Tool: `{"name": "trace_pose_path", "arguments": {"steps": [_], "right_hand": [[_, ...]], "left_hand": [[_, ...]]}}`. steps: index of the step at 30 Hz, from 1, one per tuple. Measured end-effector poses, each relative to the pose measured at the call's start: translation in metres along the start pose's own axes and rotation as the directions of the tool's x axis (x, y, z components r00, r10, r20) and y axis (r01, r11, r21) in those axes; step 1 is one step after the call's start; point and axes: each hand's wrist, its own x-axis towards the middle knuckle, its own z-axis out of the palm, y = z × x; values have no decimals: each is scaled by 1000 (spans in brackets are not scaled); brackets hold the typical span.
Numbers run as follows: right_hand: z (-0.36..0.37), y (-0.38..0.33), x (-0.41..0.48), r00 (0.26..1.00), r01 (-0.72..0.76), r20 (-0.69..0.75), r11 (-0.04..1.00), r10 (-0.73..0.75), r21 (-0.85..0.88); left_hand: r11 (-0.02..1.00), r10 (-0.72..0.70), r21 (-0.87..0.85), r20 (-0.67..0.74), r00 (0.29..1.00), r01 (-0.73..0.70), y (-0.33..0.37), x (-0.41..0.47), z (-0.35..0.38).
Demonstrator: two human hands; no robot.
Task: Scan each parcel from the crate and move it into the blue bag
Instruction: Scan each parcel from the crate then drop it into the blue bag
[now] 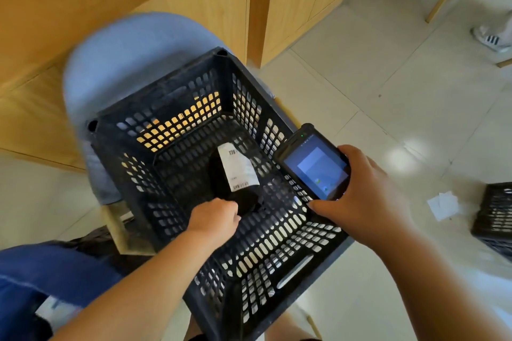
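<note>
Left hand [214,217] fingers grip the parcel [235,180] in the crate [277,263]; right hand [368,199] fingers clasp the scanner [315,169]. Recommended: lift label-up, square to the scanner.

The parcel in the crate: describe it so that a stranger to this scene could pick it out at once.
Find the black crate on the grey-blue chair at mid-view. On its floor lies the black parcel, its near end gripped by the left hand. It is the only item inside, dark-wrapped with a white barcode label on top.
</note>
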Motion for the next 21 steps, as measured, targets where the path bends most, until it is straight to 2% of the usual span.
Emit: {"name": "trace_pose_path", "arguments": {"steps": [3, 7, 9, 12, 14, 18, 21], "right_hand": [[0, 0, 3, 1000, -7, 18, 1000, 7, 5], [5, 0, 9, 999, -8, 35, 1000, 8, -6], [10, -1, 12, 999, 0, 39, 1000, 1, -19], [22, -5, 17, 998, 41, 56, 998, -39, -39], [33, -7, 18, 993, 88, 87, 994, -82, -64], [55, -9, 20, 984, 131, 136, 986, -117, -104], [66, -7, 21, 983, 114, 158, 982, -90, -150]], "left_hand": [[997, -55, -62, -31, 998, 53, 0, -5, 6], [958, -238, -164, 9, 971, 237, -10, 19, 4], [891, -356, -281, 57, 933, 357, -17, 37, 9], [704, -515, -450, 209, 831, 550, -25, 64, 29], [601, -549, -494, 315, 774, 628, -29, 76, 46], [557, -533, -482, 417, 736, 676, -31, 92, 80], [473, -564, -516, 445, 696, 714, -24, 101, 91]]}}
